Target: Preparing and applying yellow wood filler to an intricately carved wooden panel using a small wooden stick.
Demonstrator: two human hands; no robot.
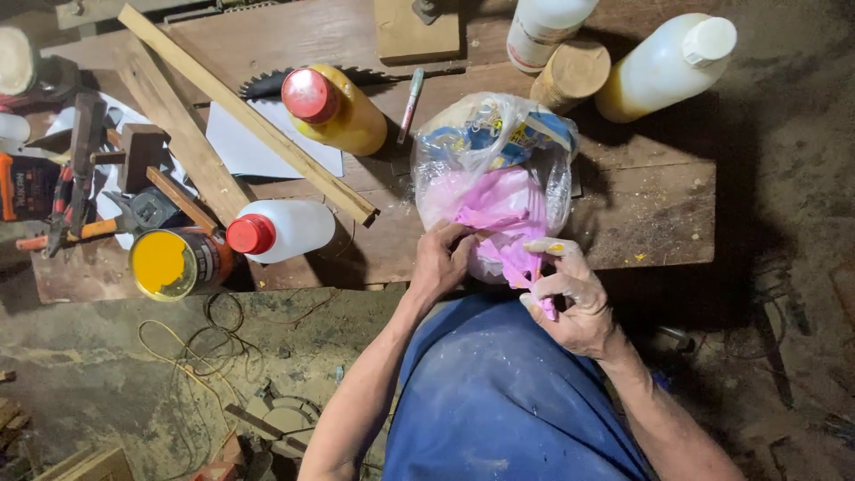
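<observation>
A clear plastic bag (495,169) stuffed with pink plastic and blue-and-white packets sits at the near edge of a low wooden bench (659,209). My left hand (443,264) pinches the bag's lower left side. My right hand (571,298) grips a strip of the pink plastic (525,265) that hangs out of the bag. Both hands are close together in front of my blue shorts (508,401).
On the bench stand a yellow bottle with a red cap (337,107), a white bottle with a red cap (278,230), an open tin of yellow paint (169,261), a big pale bottle (663,67), wooden slats (249,116), a marker (411,102) and hand tools (80,169). Wire (196,356) lies on the dirt floor.
</observation>
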